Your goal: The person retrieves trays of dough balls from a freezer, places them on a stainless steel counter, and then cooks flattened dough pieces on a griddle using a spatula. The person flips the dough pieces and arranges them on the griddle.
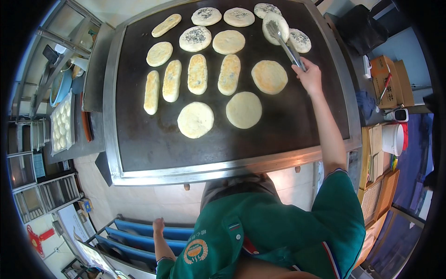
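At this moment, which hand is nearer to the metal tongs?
Right. The right hand holds the metal tongs over the griddle; the left hand is far from them, low at the left, off the griddle.

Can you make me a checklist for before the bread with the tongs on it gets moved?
1. Right hand holding the tongs: ok.
2. Tongs on the pale round bread: ok, they overlap it.
3. Tongs gripping underneath too: cannot tell, the underside is hidden.
4. Pale round bread clear of its neighbours: not ok, it overlaps the dark-specked bread in this view.
5. Left hand away from the griddle: ok.
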A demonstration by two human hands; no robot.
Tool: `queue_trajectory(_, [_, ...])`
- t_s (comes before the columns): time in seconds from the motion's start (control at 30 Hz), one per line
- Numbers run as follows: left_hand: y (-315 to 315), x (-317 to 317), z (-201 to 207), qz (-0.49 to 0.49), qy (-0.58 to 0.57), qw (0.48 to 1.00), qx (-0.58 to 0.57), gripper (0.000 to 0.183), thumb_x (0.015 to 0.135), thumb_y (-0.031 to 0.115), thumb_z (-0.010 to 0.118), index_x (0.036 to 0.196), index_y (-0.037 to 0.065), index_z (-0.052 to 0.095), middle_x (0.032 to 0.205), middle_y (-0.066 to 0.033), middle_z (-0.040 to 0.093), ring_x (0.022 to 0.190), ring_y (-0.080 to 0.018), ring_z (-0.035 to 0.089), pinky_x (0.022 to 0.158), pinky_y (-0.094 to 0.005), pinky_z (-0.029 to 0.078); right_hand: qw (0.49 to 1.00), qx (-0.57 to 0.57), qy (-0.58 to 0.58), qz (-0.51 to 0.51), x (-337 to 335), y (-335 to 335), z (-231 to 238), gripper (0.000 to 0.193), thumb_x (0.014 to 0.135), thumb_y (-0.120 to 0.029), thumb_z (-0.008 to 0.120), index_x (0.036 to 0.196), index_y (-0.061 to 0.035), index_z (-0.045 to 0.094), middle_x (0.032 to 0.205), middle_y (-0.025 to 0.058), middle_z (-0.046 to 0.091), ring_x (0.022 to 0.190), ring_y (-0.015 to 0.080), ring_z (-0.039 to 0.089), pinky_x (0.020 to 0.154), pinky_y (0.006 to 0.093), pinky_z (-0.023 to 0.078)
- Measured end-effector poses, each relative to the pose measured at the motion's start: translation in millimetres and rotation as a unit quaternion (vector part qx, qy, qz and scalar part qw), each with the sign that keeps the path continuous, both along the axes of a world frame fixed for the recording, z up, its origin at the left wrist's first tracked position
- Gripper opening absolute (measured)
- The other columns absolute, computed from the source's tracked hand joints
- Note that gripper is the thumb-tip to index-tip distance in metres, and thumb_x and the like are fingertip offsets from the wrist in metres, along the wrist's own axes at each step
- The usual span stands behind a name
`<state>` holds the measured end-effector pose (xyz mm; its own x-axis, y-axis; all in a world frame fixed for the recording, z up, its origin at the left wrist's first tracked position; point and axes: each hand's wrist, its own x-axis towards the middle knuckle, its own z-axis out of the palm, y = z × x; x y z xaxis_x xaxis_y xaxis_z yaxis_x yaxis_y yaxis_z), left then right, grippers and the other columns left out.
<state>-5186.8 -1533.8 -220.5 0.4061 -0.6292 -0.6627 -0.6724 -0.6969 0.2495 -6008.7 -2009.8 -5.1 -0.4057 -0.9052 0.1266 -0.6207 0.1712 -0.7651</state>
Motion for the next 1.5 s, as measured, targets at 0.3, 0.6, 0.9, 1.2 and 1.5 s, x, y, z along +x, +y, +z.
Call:
queue_trajectory(0.3, [-24, 0, -24, 0.04, -0.052, 0.996, -0.053, 0.024, 0.092, 0.024, 0.064, 0.086, 0.001, 0.064, 0.067, -0.0036, 0.06, 0.054, -0.0137, 0.057, 0.05, -0.0296, 0.049, 0.896, 0.18, -0.406, -0.002, -50, 96, 3, 0.036, 0.089, -0.027, 0.069, 0.114, -0.0006, 0.063, 0.087, 0.0111, 0.071, 0.06, 0.0126, 0.065, 0.051, 0.0227, 0.054])
queue_trajectory(0.6, [-122, -105, 88, 0.012, -0.314, 0.917, -0.246, 0.032, 0.095, 0.023, 0.057, 0.114, -0.003, 0.056, 0.106, -0.0213, 0.06, 0.093, -0.0383, 0.059, 0.079, -0.0458, 0.048, 0.83, 0.143, -0.539, -0.021, -104, -30, -55, 0.029, 0.094, -0.028, 0.064, 0.102, -0.0002, 0.06, 0.087, 0.0078, 0.067, 0.064, 0.0116, 0.061, 0.052, 0.0232, 0.054])
queue_trajectory(0.9, [-422, -393, 255, -0.311, -0.034, 0.745, -0.589, 0.053, 0.082, 0.002, 0.065, 0.131, -0.002, 0.047, 0.139, -0.0219, 0.045, 0.13, -0.0376, 0.042, 0.108, -0.0439, 0.034, 0.858, 0.052, -0.511, -0.018, -87, 39, -29, 0.025, 0.095, -0.024, 0.063, 0.107, -0.0028, 0.061, 0.085, 0.0052, 0.067, 0.064, 0.0082, 0.059, 0.052, 0.0205, 0.05])
queue_trajectory(1.2, [-613, -670, 200, -0.48, -0.078, 0.749, -0.45, 0.074, 0.091, 0.052, 0.055, 0.148, 0.01, 0.033, 0.156, -0.0243, 0.018, 0.144, -0.0416, 0.019, 0.116, -0.0501, 0.021, 0.864, 0.067, -0.499, -0.006, -95, 85, -11, 0.027, 0.094, -0.023, 0.064, 0.109, -0.0014, 0.061, 0.085, 0.006, 0.067, 0.064, 0.0085, 0.059, 0.053, 0.0206, 0.049])
queue_trajectory(1.5, [-626, -721, 152, -0.472, 0.001, 0.746, -0.469, 0.086, 0.084, 0.061, 0.058, 0.145, 0.006, 0.036, 0.149, -0.0297, 0.028, 0.141, -0.0428, 0.023, 0.116, -0.0534, 0.016, 0.883, 0.055, -0.466, -0.004, -115, 98, 11, 0.027, 0.093, -0.021, 0.065, 0.112, -0.0011, 0.063, 0.083, 0.0053, 0.066, 0.066, 0.0083, 0.06, 0.056, 0.0197, 0.049])
